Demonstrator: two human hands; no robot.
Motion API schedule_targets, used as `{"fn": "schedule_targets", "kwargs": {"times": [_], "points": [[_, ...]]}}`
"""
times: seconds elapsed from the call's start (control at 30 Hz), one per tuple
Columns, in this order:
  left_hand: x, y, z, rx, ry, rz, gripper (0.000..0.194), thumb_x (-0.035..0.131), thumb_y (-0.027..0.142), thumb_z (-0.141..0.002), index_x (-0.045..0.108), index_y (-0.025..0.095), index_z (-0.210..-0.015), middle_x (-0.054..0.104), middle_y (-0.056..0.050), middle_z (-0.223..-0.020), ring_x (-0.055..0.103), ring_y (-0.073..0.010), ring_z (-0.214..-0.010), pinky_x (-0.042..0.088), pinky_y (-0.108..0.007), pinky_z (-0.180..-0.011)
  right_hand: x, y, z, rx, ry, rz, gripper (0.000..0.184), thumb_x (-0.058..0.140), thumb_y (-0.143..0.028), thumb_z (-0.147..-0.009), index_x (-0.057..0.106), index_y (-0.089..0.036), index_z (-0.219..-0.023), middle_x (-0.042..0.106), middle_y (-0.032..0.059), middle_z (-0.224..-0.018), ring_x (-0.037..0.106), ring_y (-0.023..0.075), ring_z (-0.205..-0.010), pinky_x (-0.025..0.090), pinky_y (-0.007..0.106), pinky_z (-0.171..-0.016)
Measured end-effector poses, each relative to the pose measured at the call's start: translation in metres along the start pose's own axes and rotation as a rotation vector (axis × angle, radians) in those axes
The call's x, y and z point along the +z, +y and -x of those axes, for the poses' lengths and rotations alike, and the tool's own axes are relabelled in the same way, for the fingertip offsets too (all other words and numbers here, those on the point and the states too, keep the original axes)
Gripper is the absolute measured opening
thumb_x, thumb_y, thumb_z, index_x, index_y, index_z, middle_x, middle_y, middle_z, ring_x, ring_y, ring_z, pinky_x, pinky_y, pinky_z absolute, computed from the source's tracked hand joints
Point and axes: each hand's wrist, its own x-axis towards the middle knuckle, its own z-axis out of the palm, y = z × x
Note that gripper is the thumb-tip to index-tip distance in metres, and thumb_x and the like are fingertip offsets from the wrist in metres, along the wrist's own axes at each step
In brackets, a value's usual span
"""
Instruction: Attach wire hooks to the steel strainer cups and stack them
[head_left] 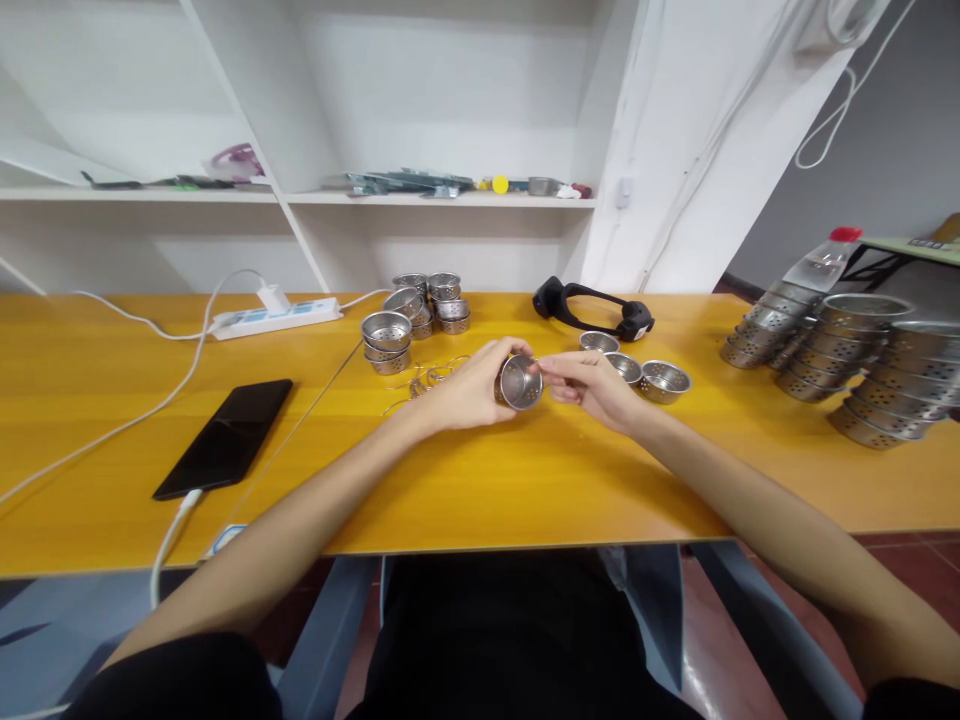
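My left hand (471, 388) is wrapped round a small perforated steel strainer cup (520, 383), tipped so its open mouth faces me, above the yellow table (525, 480). My right hand (592, 385) meets it from the right, fingers pinched at the cup's rim; whether something small sits in that pinch I cannot make out. Thin wire rings (424, 380) lie on the table just left of my left hand. Three loose strainer cups (664, 380) sit right behind my right hand.
A cluster of stacked strainer cups (412, 315) stands behind the hands. Long lying stacks of cups (847, 365) fill the right end. A black headset (592, 305), a power strip (274, 317) with cables, and a charging phone (225, 437) at left share the table. Shelves hold tools behind.
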Motion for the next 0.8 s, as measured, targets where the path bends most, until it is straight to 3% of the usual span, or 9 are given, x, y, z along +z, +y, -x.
{"fn": "schedule_targets", "kwargs": {"times": [0.17, 0.37, 0.8], "points": [[0.0002, -0.0003, -0.0015, -0.008, 0.023, 0.009, 0.065, 0.084, 0.03, -0.073, 0.052, 0.024, -0.13, 0.062, -0.011, -0.134, 0.063, -0.0313, -0.122, 0.051, -0.047, -0.108, 0.001, 0.0011, 0.0006, -0.013, -0.01, 0.016, 0.03, 0.087, -0.043, -0.082, 0.077, -0.014, -0.078, 0.032, -0.0064, -0.064, 0.027, 0.0074, -0.057, 0.019, 0.028, -0.054], [-0.0011, 0.0033, -0.0024, -0.018, 0.001, 0.046, 0.063, 0.082, 0.03, -0.074, 0.052, 0.024, -0.129, 0.063, -0.008, -0.13, 0.066, -0.0281, -0.115, 0.053, -0.044, -0.102, 0.0004, 0.0023, -0.0001, -0.034, -0.01, 0.015, 0.029, 0.087, -0.041, -0.082, 0.08, -0.013, -0.08, 0.032, -0.0066, -0.063, 0.025, 0.0075, -0.058, 0.017, 0.029, -0.056], [-0.0008, 0.0028, -0.0033, -0.015, 0.001, 0.049, 0.061, 0.081, 0.029, -0.074, 0.052, 0.024, -0.127, 0.061, -0.009, -0.13, 0.064, -0.0282, -0.119, 0.052, -0.045, -0.107, -0.002, 0.0069, -0.0008, -0.042, -0.017, -0.007, 0.026, 0.087, -0.041, -0.083, 0.084, -0.015, -0.085, 0.031, -0.0069, -0.061, 0.022, 0.0084, -0.059, 0.016, 0.03, -0.057]]}}
